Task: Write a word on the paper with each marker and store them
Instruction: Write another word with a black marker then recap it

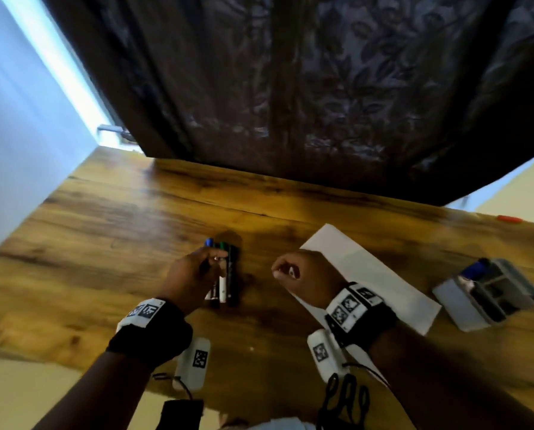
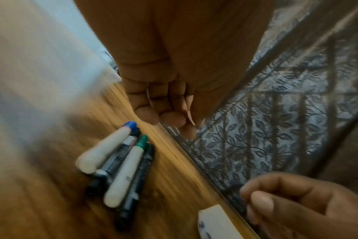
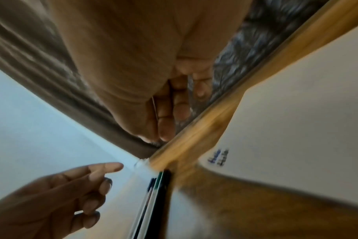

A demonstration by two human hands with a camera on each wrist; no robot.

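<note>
Both hands hold nothing. Loose fingers of the left hand (image 1: 194, 274) hang right above four markers (image 1: 223, 274) lying side by side. Loosely curled, the right hand (image 1: 299, 274) is at the paper (image 1: 368, 268), which has little words (image 3: 219, 156). One blue marker (image 1: 473, 268) sits in the box (image 1: 455, 305), far right. Four look left to do.

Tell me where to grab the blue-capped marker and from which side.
Pinch the blue-capped marker mid-barrel, from above and its left: it lies flat at the row's outer edge, right flank against the dark marker, left flank free. The left hand hovers there.
</note>
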